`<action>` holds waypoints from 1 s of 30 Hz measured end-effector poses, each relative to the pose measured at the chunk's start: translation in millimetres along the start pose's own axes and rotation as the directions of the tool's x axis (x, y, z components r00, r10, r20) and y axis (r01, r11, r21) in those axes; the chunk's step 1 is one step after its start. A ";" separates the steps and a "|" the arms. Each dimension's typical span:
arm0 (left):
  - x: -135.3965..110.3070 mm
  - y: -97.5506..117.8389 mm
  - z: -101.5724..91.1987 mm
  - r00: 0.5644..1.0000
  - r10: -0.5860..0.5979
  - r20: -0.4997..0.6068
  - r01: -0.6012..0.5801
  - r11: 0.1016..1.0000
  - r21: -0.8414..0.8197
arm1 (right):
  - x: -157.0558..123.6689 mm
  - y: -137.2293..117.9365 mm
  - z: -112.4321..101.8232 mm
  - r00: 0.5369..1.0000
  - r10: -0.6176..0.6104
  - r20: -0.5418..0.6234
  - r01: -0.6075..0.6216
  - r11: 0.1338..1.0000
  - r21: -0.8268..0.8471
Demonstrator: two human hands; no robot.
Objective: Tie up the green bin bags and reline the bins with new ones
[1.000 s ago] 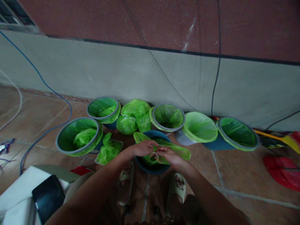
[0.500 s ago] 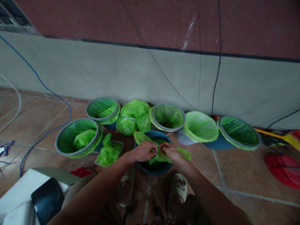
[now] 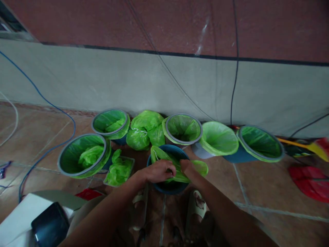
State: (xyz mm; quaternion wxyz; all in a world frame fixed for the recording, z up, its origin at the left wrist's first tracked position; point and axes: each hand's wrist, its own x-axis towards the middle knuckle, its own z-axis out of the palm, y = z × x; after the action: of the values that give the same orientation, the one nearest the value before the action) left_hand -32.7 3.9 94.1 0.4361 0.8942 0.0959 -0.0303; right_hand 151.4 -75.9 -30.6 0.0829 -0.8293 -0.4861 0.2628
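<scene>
the thin green bag (image 3: 173,160) lies across the mouth of the blue bucket (image 3: 169,190), which stands on the tile floor (image 3: 221,187) between the two slippers (image 3: 199,203). one end of this bag reaches out past the bucket rim toward two o'clock. the left hand (image 3: 160,170) is at the bag's near side, at nine o'clock of the bucket, with its fingers bent inward; i cannot tell if they pinch the plastic. the right hand (image 3: 187,168) touches the bag at three o'clock, but its fingertips are hidden, so its grip also i cannot tell.

at eleven o'clock from the bucket sits a puffed green bag (image 3: 146,127) with white string. at one o'clock, just beside, is a grey-rimmed bin (image 3: 167,132) with green lining. at nine o'clock there is a clear box (image 3: 133,167) holding crumpled green plastic (image 3: 118,171).
</scene>
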 end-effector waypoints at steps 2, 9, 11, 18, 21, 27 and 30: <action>-0.2 -0.5 -5.0 0.999 -0.016 -0.050 0.016 1.000 -0.008 | -0.1 -0.6 -8.2 1.000 0.013 -0.014 -0.014 1.000 -0.020; 1.3 -0.9 -13.3 0.977 -0.061 -0.206 0.051 0.997 -0.054 | 4.1 -5.3 -39.4 0.983 -0.025 -0.183 0.073 0.964 0.257; 1.5 1.0 -13.2 0.972 -0.076 -0.224 0.062 0.996 -0.068 | 3.7 -6.2 -39.3 0.988 0.005 -0.154 0.067 0.885 0.461; 6.2 -1.8 -8.5 0.958 -0.188 -0.217 0.139 0.965 -0.224 | -3.8 -3.9 -38.3 0.981 -0.019 -0.191 0.137 0.765 0.629; 9.2 -7.8 -5.0 0.943 -0.257 -0.210 0.181 0.928 -0.325 | -7.4 -2.4 -42.8 0.972 -0.011 -0.235 0.130 0.858 0.498; 5.9 -6.2 -4.6 0.936 -0.222 -0.274 0.194 0.973 -0.126 | -16.0 -6.1 -48.1 0.941 0.005 -0.339 0.117 0.934 0.338; 1.7 -1.8 -8.9 0.925 -0.102 -0.365 0.180 0.966 0.186 | -18.1 -9.4 -53.5 0.914 -0.016 -0.406 0.172 0.921 0.349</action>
State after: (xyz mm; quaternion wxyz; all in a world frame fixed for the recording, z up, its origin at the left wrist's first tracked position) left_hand -31.6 12.2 98.0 0.3090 0.9178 0.2331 0.0888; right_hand 164.8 -80.2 24.9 0.3502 -0.8086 -0.4395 0.1741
